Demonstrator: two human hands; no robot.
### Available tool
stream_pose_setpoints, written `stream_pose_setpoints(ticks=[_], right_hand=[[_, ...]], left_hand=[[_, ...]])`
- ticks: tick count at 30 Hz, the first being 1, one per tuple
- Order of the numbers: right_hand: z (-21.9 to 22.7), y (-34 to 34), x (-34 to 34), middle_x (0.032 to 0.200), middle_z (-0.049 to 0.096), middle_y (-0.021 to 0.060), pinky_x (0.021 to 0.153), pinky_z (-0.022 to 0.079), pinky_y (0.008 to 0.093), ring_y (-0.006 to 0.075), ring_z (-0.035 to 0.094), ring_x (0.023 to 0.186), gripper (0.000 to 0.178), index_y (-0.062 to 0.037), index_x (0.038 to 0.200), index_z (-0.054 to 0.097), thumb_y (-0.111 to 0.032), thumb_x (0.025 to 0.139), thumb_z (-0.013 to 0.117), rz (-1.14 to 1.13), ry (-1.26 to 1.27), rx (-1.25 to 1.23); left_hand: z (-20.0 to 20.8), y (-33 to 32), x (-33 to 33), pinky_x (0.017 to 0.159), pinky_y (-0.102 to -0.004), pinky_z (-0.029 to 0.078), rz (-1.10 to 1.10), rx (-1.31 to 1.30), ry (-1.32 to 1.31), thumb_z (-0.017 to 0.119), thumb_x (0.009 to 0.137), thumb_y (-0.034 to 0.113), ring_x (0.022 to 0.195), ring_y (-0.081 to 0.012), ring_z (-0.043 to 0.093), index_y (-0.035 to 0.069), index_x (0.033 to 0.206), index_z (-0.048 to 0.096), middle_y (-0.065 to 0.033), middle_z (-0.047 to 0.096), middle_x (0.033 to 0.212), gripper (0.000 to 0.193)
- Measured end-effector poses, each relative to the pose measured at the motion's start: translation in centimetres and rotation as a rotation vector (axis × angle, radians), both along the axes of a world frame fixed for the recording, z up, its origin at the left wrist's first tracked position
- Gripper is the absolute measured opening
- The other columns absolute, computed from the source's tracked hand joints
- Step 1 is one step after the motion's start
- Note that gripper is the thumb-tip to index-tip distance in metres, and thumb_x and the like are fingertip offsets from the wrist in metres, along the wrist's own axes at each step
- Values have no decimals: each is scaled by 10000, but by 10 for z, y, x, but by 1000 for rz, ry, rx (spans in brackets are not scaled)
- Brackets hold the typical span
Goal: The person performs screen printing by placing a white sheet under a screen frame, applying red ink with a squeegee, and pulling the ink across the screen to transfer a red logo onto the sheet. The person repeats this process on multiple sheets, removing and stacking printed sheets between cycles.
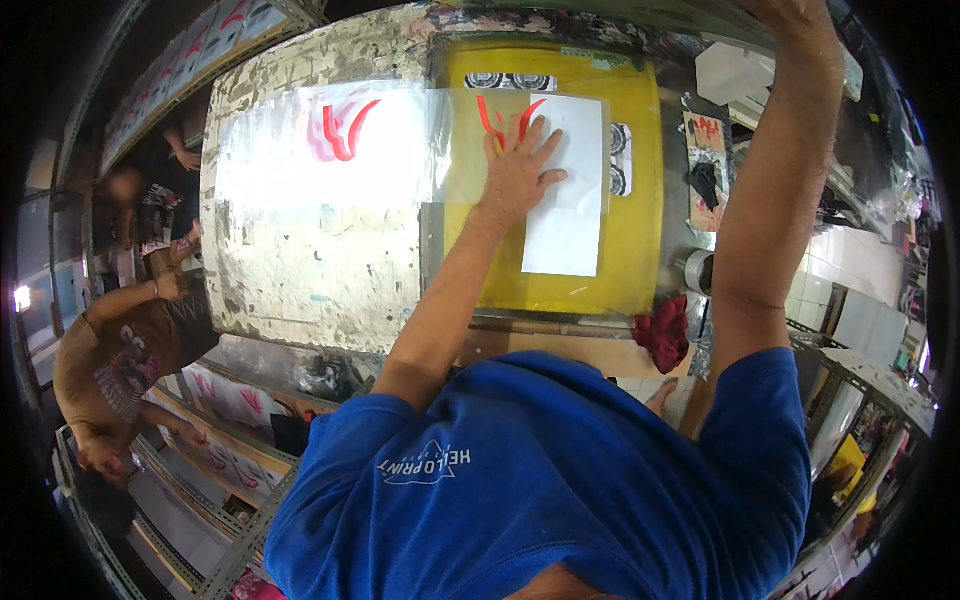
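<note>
My left hand (520, 170) lies flat with its fingers spread. It presses on a white paper sheet (562, 235) and a clear plastic film (455, 150) with red strokes. Both rest over a yellow screen-printing frame (630, 260). Leftward, the film reaches over a glossy white area bearing a red brush-like print (345, 130). My right arm stretches to the far right; only part of my right hand (792, 12) shows at the upper edge, its fingers out of the picture.
A paint-stained board (310, 280) fills the table's left side. A dark red cloth (663, 335) lies by the near right corner, close to a metal can (695, 270). A white plastic container (735, 72) stands far right. Co-workers are at the left beside racks of printed sheets (235, 400).
</note>
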State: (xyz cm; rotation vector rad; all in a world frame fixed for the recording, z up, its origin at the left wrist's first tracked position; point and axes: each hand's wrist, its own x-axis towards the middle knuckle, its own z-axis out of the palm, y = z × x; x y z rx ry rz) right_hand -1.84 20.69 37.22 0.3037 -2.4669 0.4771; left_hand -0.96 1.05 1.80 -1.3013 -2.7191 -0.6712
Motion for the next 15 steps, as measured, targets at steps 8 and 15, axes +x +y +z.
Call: stream_pose_setpoints(ticks=[8, 15], right_hand=[[-65, -21, 51, 869, 726, 157, 590, 500, 317, 190, 628, 628, 407, -40, 1145, 725, -148, 770, 608, -156, -8, 138], [-171, -65, 127, 867, 643, 80, 752, 450, 377, 266, 596, 807, 482, -225, 1269, 681, -134, 798, 726, -102, -265, -38]], left_hand=[[123, -46, 25, 1000, -357, 422, 170, 1379, -499, 892, 699, 342, 1177, -252, 552, -37, 1468, 362, -129, 551, 1312, 1008], [50, -117, 93, 962, -322, 502, 471, 1141, -860, 883, 649, -27, 1131, -226, 603, -66, 1420, 435, -124, 641, 1179, 893]])
